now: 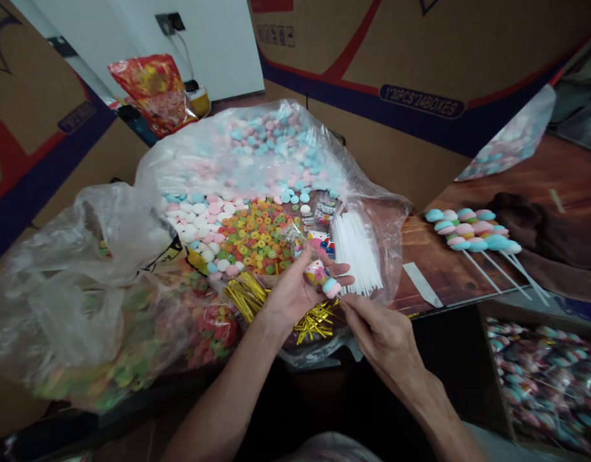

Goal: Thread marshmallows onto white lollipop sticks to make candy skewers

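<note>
My left hand (298, 282) is palm up and holds a candy skewer (330, 288) in a clear printed bag, pink and pale blue marshmallow showing at its lower end. The thumb lies over the bag and the other fingers stretch out beneath it. Close to that end, the fingertips of my right hand (384, 333) are pinched together; what thin thing they grip is too small to make out. Gold twist ties (317, 323) lie just below my hands, with another bunch of gold ties (247, 295) left of my wrist. White sticks (355, 253) are heaped beyond my fingers.
Ring gummies (259, 234) and pastel marshmallows (196, 215) are piled on the table, under and beside a large clear bag (295, 147). Finished candy skewers (473, 231) rest at the right. A box (497, 385) of wrapped candy stands lower right. Tall cartons (372, 58) close off the back.
</note>
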Tool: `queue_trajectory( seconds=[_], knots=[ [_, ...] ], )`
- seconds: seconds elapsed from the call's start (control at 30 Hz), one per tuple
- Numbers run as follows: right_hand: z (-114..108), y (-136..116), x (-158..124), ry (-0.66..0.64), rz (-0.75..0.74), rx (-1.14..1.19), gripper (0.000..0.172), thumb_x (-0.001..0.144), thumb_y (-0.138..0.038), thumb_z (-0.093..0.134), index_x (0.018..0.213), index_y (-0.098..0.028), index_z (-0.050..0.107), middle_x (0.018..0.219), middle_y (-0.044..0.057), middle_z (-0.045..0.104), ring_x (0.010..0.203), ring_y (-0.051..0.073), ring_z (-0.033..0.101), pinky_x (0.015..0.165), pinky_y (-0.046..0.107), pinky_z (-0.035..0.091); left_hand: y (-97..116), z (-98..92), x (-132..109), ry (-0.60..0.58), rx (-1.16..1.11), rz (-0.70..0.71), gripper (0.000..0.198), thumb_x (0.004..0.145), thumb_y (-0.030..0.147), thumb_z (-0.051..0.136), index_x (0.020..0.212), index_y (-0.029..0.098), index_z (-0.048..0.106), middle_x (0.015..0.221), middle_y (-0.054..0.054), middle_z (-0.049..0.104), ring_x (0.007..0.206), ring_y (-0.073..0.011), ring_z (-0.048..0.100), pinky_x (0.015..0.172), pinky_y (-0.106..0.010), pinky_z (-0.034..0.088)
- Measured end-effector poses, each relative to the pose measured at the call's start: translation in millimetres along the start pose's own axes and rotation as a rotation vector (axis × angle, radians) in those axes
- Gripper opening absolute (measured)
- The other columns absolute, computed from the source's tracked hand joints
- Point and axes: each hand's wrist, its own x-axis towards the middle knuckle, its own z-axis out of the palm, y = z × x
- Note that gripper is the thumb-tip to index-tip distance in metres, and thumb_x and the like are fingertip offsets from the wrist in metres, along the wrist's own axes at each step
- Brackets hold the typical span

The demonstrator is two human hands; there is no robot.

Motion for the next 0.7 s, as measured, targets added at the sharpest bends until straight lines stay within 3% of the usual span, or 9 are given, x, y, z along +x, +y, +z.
queue_trajectory(
  seconds=[0.2, 0.47, 0.6, 0.7],
  knots=[
    [-2, 3, -1, -0.025, -0.084, -0.103, 0.026, 0.098, -0.013, 0.044, 0.088, -0.016, 0.068, 0.07, 0.005, 0.069, 0.058, 0.012, 0.064, 0.057, 0.02, 0.048, 1, -0.3, -1, -0.02, 0.013, -0.101, 0.052, 0.088, 0.061, 0.051, 0.082, 0.013, 0.067, 0.08, -0.015, 0.075, 0.075, -0.0276, 0.073, 0.069, -0.036, 0.055],
    [31, -5, 3, 0.153, -0.062, -0.195, 0.021, 0.097, -0.009, 0.047, 0.087, -0.011, 0.065, 0.059, 0.003, 0.062, 0.051, 0.012, 0.057, 0.054, 0.024, 0.042, -21, 10.0, -2, -0.046, 0.049, 0.147, 0.038, 0.083, 0.053, 0.065, 0.079, 0.014, 0.065, 0.067, -0.003, 0.07, 0.081, -0.0203, 0.072, 0.076, -0.027, 0.053],
    [31, -8, 3, 0.153, -0.04, -0.058, 0.015, 0.096, -0.008, 0.049, 0.094, -0.011, 0.064, 0.07, 0.006, 0.068, 0.057, 0.012, 0.063, 0.058, 0.022, 0.046, -15, 5.9, -1, -0.031, -0.002, 0.121, 0.031, 0.085, 0.045, 0.067, 0.085, 0.015, 0.066, 0.074, -0.004, 0.072, 0.082, -0.0199, 0.072, 0.071, -0.026, 0.053],
    [28, -9, -1, 0.14, -0.01, 0.006, 0.012, 0.095, -0.008, 0.052, 0.099, -0.01, 0.063, 0.072, 0.005, 0.068, 0.057, 0.012, 0.063, 0.058, 0.022, 0.047, -9, 2.6, 1, 0.007, -0.035, 0.191, 0.024, 0.088, 0.038, 0.064, 0.087, 0.014, 0.066, 0.082, -0.006, 0.073, 0.084, -0.0191, 0.072, 0.067, -0.024, 0.051]
  ],
)
